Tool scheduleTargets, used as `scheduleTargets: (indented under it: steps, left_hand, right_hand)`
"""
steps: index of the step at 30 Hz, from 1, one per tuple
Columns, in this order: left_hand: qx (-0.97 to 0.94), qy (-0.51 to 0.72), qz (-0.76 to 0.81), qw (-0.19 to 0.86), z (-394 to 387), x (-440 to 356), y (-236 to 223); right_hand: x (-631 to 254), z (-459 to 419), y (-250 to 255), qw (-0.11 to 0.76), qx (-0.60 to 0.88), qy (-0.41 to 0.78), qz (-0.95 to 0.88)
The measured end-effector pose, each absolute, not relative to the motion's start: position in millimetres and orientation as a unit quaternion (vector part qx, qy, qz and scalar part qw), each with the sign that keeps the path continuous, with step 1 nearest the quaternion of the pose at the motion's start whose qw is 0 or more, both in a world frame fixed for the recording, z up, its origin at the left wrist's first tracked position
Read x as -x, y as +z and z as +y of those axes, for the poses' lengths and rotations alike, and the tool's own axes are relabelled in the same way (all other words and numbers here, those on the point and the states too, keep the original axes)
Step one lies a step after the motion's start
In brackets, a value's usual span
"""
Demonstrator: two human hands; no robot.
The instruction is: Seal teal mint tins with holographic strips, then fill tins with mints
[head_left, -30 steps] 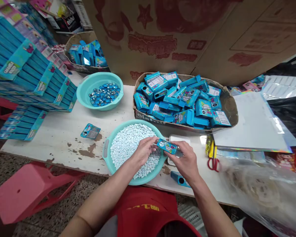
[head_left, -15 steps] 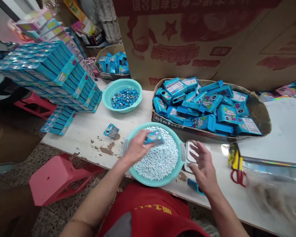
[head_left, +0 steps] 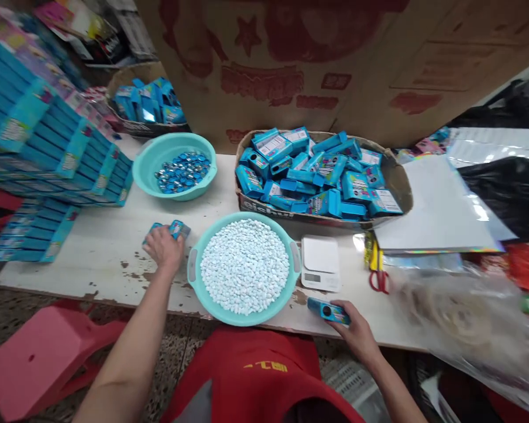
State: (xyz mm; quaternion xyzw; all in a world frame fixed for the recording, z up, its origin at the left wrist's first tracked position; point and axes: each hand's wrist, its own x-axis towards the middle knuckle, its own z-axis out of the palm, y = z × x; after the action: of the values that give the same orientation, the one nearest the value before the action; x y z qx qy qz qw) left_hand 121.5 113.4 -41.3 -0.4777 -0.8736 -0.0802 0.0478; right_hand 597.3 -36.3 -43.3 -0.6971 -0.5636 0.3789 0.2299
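My left hand [head_left: 164, 245] is at the table left of the bowl of white pellets, its fingers closed around a small blue printed box. Two such boxes lie side by side there; the right-hand blue box [head_left: 179, 228] shows more, the other is partly hidden by my fingers. My right hand [head_left: 354, 329] holds another blue box [head_left: 328, 310] by its right end, near the table's front edge. A black round spot shows on that box. Between my hands stands the turquoise bowl [head_left: 194, 267], full of small white pellets.
A white kitchen scale [head_left: 321, 262] lies right of the bowl, with red-handled scissors [head_left: 379, 281] beyond. Behind is a cut-down carton [head_left: 264, 212] of blue boxes. A second turquoise bowl [head_left: 143, 167] holds blue-and-silver wrapped pieces. Blue boxes are stacked [head_left: 66, 147] at left.
My left hand has carried a blue box from above the pellets to the table beside another box. My right hand has come down and taken hold of a blue box. The view has shifted right.
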Motion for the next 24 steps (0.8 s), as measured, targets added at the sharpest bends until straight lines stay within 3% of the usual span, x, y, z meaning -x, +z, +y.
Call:
scheduleTargets:
  steps: [4, 7, 9, 13, 16, 24]
  left_hand:
    - [0.524, -0.167, -0.834, 0.053, 101.8, -148.7, -30.8]
    - [0.661, -0.215, -0.716, -0.060, 85.2, -192.7, -38.6]
    - [0.713, -0.179, -0.666, -0.127, 75.2, -225.1, -49.1]
    - [0.630, -0.120, -0.747, -0.175, 72.8, -272.6, -61.8]
    - [0.580, -0.145, -0.764, -0.244, 82.6, -289.7, -59.5]
    - [0.259, -0.416, -0.657, -0.574, 96.4, -286.8, -45.0]
  right_hand:
    - [-599.7, -34.2, -18.8, 0.219, 0.782, 0.338, -0.477]
    - [-600.9, -25.2, 10.9, 0.251, 0.823, 0.301, -0.410]
    - [-590.9, -13.4, 27.8, 0.285, 0.824, 0.300, -0.388]
    - [-546.5, 14.8, 41.6, 0.351, 0.776, 0.363, -0.379]
    - [-511.3, 29.7, 38.8, 0.399, 0.731, 0.412, -0.370]
    - [-477.0, 49.9, 31.3, 0.393, 0.652, 0.431, -0.485]
